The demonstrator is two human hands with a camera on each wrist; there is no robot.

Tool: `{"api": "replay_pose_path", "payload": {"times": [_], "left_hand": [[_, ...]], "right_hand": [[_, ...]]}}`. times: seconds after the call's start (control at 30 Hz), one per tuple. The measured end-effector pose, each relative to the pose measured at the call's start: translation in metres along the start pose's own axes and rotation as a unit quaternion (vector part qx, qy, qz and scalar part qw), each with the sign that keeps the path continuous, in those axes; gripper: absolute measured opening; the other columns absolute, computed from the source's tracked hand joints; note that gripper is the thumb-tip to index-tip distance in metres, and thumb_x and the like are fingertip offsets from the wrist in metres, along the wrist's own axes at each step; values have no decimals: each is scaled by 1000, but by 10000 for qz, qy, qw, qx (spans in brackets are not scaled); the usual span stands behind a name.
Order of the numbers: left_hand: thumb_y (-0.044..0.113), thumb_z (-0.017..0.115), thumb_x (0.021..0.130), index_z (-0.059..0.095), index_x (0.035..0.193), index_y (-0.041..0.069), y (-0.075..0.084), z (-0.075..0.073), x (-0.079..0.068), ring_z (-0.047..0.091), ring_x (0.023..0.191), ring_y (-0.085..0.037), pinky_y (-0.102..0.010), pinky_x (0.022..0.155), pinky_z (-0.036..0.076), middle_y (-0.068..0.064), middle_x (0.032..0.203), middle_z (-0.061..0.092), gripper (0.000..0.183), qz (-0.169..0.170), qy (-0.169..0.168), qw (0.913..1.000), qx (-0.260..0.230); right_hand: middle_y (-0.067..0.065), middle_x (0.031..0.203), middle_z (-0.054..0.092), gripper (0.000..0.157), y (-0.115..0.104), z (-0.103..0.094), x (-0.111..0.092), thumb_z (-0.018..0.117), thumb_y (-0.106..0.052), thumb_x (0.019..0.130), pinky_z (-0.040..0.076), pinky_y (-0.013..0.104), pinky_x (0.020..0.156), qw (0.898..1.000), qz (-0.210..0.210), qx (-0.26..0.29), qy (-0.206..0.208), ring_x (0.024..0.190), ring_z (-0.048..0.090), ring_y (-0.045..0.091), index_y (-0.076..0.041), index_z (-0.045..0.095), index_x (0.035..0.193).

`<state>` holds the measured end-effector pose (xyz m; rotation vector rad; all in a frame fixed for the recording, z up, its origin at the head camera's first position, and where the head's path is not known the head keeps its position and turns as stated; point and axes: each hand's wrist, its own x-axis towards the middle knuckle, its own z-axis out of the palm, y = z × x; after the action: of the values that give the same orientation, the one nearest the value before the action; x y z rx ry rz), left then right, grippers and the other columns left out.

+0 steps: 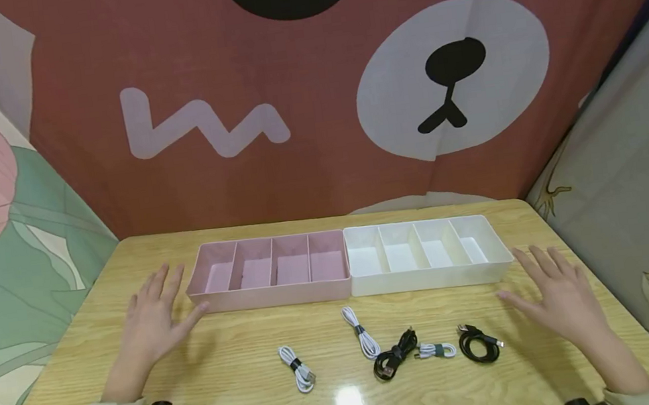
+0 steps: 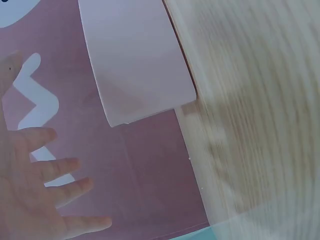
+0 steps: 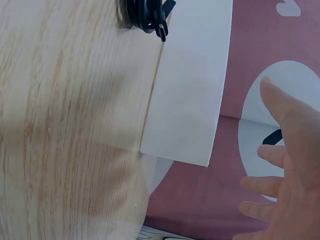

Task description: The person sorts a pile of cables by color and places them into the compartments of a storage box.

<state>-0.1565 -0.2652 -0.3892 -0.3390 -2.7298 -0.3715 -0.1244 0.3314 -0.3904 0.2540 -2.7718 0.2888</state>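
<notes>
My left hand, fingers spread and holding nothing, is by the left end of the pink divided box. On the other side my right hand is spread too, near the right end of the white divided box. Both boxes stand end to end, each split into several compartments. In front of them lie bundled cables: a white cable at left, another white cable, a black cable, a small white cable with a green tie, and a coiled black cable nearest my right hand.
The wooden table meets a brown cloth with a bear print at its back edge. Patterned cloths hang at the left and right. A bright reflection shows on the front of the table.
</notes>
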Motion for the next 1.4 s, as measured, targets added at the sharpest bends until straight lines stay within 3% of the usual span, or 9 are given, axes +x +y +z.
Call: {"api": "replay_pose_path", "payload": {"times": [0.17, 0.27, 0.4, 0.5, 0.7, 0.87, 1.0, 1.17, 1.4], "left_hand": [[38, 57, 86, 42, 130, -6, -3, 1, 0, 41, 109, -50, -62, 85, 33, -33, 123, 44, 64, 100, 359, 9992, -118], [32, 54, 90, 44, 128, -8, -3, 1, 0, 47, 102, -51, -60, 80, 38, -35, 114, 50, 56, -4, 382, 9991, -203], [30, 48, 94, 43, 128, -9, -4, -1, -1, 54, 91, -47, -56, 68, 43, -32, 103, 58, 51, -276, 136, 9988, -391], [30, 46, 95, 41, 129, -9, -5, -2, 0, 60, 77, -37, -48, 59, 46, -24, 90, 63, 51, -410, -63, 9976, -547], [29, 46, 96, 37, 130, -12, -7, 1, 2, 59, 60, -21, -37, 52, 44, -16, 78, 64, 54, -582, -335, 9929, -986], [30, 44, 96, 34, 131, -14, -9, 5, 4, 55, 56, -17, -34, 51, 43, -14, 73, 63, 57, -814, -645, 9840, -1445], [31, 40, 98, 28, 133, -16, -11, 9, 5, 56, 54, -17, -33, 53, 44, -11, 67, 62, 60, -1033, -986, 9718, -1875], [32, 38, 98, 24, 133, -17, -14, 13, 6, 61, 57, -21, -33, 56, 47, -14, 71, 64, 62, -1221, -1213, 9581, -2288], [33, 37, 99, 22, 135, -16, -17, 20, 7, 62, 59, -25, -34, 52, 50, -20, 76, 64, 62, -1499, -1424, 9338, -2922]], "right_hand": [[34, 123, 44, 81, -1, -4, -2, 65, -46, 80, 27, 66, 84, 9998, 4, 146, -125, 109, 37, 54, -7, 29, 142], [34, 117, 49, 78, -2, -8, -2, 65, -44, 81, 34, 64, 76, 9990, 129, 319, -277, 100, 43, 55, -1, 34, 138], [32, 109, 55, 73, -3, -12, -3, 63, -43, 83, 39, 61, 67, 9964, 369, 511, -565, 93, 48, 54, 7, 40, 132], [29, 100, 59, 69, -3, -14, -3, 61, -43, 85, 42, 57, 64, 9943, 501, 589, -734, 87, 53, 48, 10, 45, 127], [21, 87, 63, 54, 0, -13, -6, 62, -37, 85, 45, 48, 59, 9937, 492, 720, -702, 74, 59, 34, 9, 57, 112], [14, 83, 64, 47, -1, -12, -7, 65, -32, 84, 45, 40, 56, 9918, 497, 889, -773, 68, 60, 25, 8, 60, 108], [10, 81, 64, 50, -1, -12, -8, 64, -33, 85, 45, 36, 55, 9858, 631, 1117, -1082, 65, 60, 20, 8, 57, 112], [8, 78, 64, 53, -1, -9, -12, 60, -33, 88, 44, 30, 50, 9688, 923, 1667, -1586, 58, 57, 17, 8, 51, 120], [8, 68, 58, 58, -1, -3, -15, 56, -33, 91, 46, 30, 49, 9243, 1487, 2683, -2272, 55, 54, 17, 10, 42, 128]]}}
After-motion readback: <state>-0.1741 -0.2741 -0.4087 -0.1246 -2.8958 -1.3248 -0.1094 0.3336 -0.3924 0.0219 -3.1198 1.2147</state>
